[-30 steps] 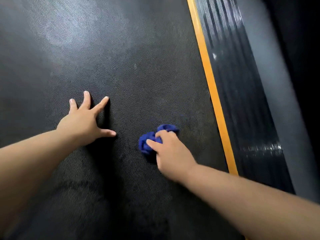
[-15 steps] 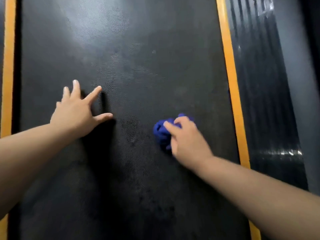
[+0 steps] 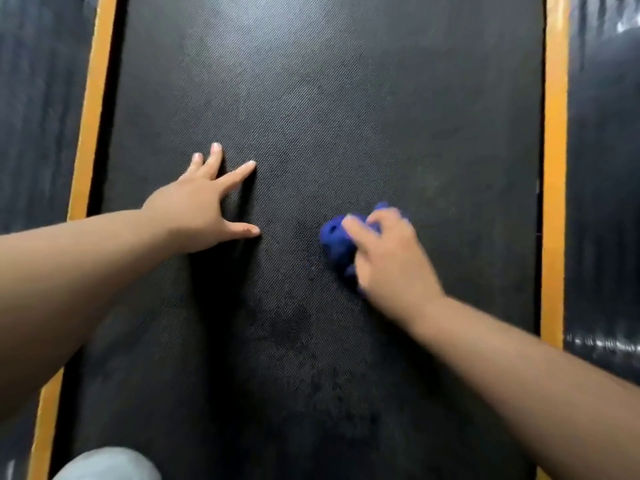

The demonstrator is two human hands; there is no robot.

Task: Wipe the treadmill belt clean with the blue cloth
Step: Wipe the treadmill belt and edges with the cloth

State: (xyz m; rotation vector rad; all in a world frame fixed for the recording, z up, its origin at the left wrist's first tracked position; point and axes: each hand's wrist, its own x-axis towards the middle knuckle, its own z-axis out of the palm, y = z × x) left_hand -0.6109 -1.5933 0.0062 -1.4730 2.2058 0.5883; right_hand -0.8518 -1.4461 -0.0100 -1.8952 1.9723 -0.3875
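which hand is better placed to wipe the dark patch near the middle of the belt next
Right. The right hand already presses the bunched blue cloth on the treadmill belt, just above the dark patch. The left hand lies flat with spread fingers, holding nothing.

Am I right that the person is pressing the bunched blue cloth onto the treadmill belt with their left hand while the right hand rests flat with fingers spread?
Not quite: the hands are swapped. In the head view the right hand presses the bunched blue cloth onto the treadmill belt, while the left hand rests flat with fingers spread.
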